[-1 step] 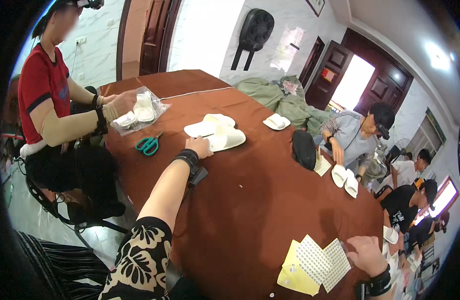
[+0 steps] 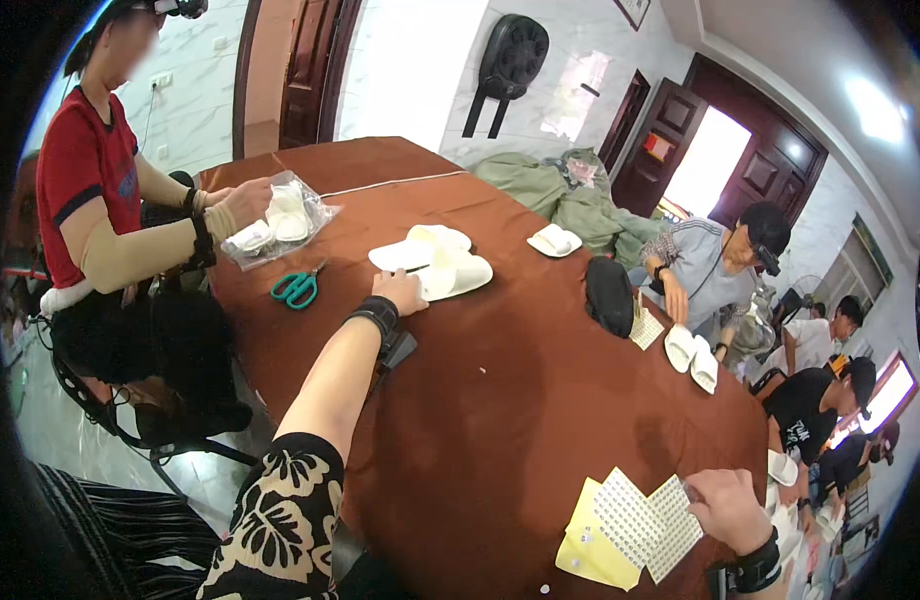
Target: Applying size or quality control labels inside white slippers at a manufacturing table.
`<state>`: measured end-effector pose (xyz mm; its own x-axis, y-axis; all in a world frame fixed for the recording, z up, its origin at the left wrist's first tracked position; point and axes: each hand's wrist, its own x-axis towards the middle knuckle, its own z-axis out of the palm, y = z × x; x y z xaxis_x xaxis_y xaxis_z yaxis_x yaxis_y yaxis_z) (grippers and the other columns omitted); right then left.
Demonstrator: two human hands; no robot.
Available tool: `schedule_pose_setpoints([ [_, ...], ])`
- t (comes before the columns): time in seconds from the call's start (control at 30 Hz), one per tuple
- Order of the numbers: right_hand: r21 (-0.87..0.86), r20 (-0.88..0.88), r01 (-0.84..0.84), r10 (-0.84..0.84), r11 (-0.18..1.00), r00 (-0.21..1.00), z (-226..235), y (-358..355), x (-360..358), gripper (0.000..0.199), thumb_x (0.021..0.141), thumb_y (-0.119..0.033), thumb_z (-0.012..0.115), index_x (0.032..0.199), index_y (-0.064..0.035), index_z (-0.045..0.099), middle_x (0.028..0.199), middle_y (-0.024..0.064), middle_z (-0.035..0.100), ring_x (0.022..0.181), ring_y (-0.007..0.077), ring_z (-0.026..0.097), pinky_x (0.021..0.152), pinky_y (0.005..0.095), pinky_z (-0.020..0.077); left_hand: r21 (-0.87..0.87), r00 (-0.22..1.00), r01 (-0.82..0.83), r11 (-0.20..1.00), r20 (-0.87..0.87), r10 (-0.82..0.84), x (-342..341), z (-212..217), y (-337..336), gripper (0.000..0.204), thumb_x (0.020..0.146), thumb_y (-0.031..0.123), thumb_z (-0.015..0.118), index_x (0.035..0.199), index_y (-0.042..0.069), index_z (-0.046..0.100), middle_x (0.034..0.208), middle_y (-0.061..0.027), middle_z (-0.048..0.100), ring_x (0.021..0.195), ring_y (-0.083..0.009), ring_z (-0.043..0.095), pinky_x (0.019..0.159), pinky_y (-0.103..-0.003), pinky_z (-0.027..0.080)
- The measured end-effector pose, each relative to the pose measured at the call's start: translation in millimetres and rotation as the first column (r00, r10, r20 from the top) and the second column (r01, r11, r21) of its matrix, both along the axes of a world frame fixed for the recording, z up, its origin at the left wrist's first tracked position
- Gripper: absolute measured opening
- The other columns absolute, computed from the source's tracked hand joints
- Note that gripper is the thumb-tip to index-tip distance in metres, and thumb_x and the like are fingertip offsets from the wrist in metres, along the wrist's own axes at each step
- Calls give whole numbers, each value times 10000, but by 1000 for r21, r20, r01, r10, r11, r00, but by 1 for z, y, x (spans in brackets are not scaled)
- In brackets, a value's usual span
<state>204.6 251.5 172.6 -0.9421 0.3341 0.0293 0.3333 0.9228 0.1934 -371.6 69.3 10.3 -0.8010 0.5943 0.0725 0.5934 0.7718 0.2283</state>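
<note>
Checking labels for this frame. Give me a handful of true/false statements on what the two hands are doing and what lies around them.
1. The left hand rests on the white slippers. True.
2. The right hand holds the scissors. False: it touches white sticker sheets lying on a yellow sheet; the green scissors lie alone on the table.
3. A person in a red shirt holds a clear bag of white slippers. True.
4. The table is bare wood. False: a brown cloth covers it.
5. Both wrists wear black bands. True.
</note>
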Motion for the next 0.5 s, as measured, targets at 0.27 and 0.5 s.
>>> schedule_pose_setpoints([
  [0.27,-186,86,-275,295,943,952,-1,-46,-56,343,813,-200,672,1128,-84,604,1048,62,610,1004,253,571,886,401,370,-58,993,119,991,32,-118,42,14,-3,770,675,531,733,1274,89,536,1230,-240,565,1157,-430,516,977,-506,411],
  [0.5,-307,99,-312,356,899,929,-9,-57,-74,388,844,-199,653,1195,-59,566,1089,102,628,1029,294,587,849,409,423,-51,946,323,945,47,-321,113,34,-67,710,708,509,720,1228,58,545,1020,-245,665,992,-414,626,890,-451,490],
])
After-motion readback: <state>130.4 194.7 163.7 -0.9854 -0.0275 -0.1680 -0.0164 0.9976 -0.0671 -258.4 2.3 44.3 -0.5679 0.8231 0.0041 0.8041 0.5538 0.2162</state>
